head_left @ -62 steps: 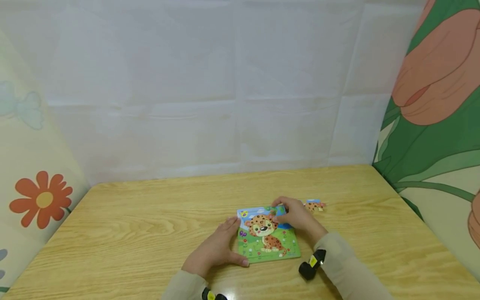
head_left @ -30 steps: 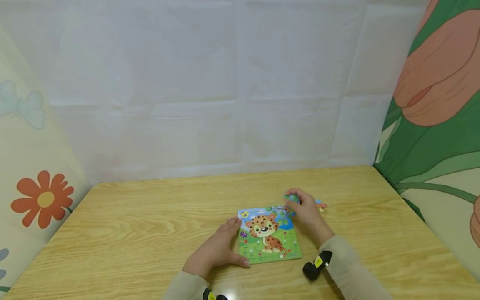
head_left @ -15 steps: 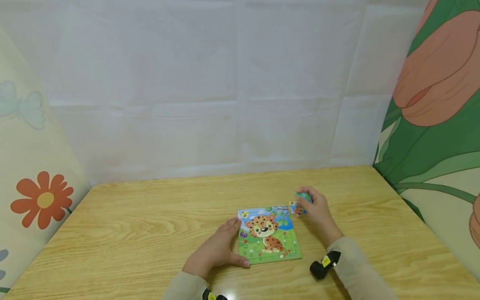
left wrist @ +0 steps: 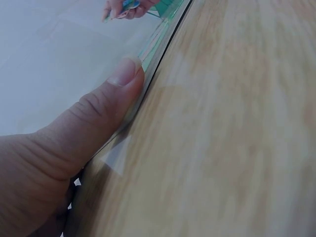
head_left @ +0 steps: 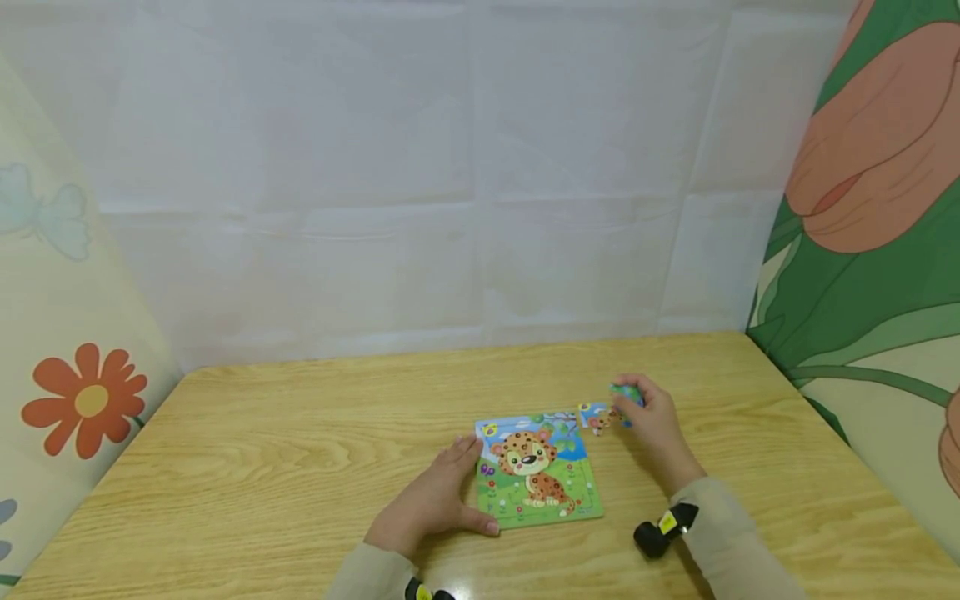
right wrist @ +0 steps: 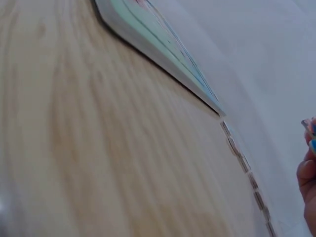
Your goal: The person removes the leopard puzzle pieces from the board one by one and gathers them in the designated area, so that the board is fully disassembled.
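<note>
A square leopard jigsaw puzzle (head_left: pixel 540 475) in a green-edged tray lies flat in the head view. My left hand (head_left: pixel 435 500) spans its near left corner, with straight fingers along the left side and the thumb (left wrist: pixel 106 101) pressed to the front edge. Right of the puzzle's far corner, my right hand (head_left: pixel 660 425) pinches a green and blue puzzle piece (head_left: pixel 628 392) between thumb and fingers. Directly by those fingertips lie loose leopard-patterned pieces (head_left: pixel 596 418), partly covered by the hand. Only the fingers and a bit of the piece show in the right wrist view.
Everything rests on a wood-grain table (head_left: pixel 300 450). A white cloth backdrop (head_left: pixel 375 208) hangs behind its far edge. Painted flower panels (head_left: pixel 862 208) stand at both sides. In the right wrist view, loose pieces (right wrist: pixel 247 173) lie in a line beyond the puzzle's corner.
My right hand has lifted away from the puzzle's top right with the green and blue piece and moved right, uncovering loose pieces beside the board. The left hand has stayed in place.
</note>
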Demonstrator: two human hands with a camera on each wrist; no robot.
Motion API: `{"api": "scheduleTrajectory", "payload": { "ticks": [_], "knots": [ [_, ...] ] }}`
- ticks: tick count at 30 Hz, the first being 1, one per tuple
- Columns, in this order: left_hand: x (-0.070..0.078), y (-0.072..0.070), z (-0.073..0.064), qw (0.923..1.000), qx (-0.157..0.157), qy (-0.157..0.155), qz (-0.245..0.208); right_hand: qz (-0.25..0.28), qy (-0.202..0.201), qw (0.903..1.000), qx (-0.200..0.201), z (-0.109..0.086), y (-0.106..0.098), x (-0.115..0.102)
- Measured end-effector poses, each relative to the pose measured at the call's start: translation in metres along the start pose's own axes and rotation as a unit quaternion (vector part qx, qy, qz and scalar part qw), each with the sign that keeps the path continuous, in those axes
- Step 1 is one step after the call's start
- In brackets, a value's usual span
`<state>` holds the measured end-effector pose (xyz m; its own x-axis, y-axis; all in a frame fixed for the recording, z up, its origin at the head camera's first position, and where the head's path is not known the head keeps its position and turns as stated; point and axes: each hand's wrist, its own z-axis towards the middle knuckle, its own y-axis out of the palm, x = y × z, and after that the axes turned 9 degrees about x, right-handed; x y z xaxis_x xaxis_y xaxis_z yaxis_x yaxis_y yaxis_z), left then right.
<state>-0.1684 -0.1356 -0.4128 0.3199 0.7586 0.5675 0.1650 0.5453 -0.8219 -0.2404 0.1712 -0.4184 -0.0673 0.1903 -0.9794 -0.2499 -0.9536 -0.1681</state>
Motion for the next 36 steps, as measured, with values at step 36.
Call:
{"api": "scheduleTrajectory", "payload": {
  "ticks": [36],
  "knots": [
    [0.000,-0.001,-0.002,1.0000,0.000,0.001,0.001,-0.138,-0.023,0.9887,0.054,0.014,-0.050,0.019]
  ]
}}
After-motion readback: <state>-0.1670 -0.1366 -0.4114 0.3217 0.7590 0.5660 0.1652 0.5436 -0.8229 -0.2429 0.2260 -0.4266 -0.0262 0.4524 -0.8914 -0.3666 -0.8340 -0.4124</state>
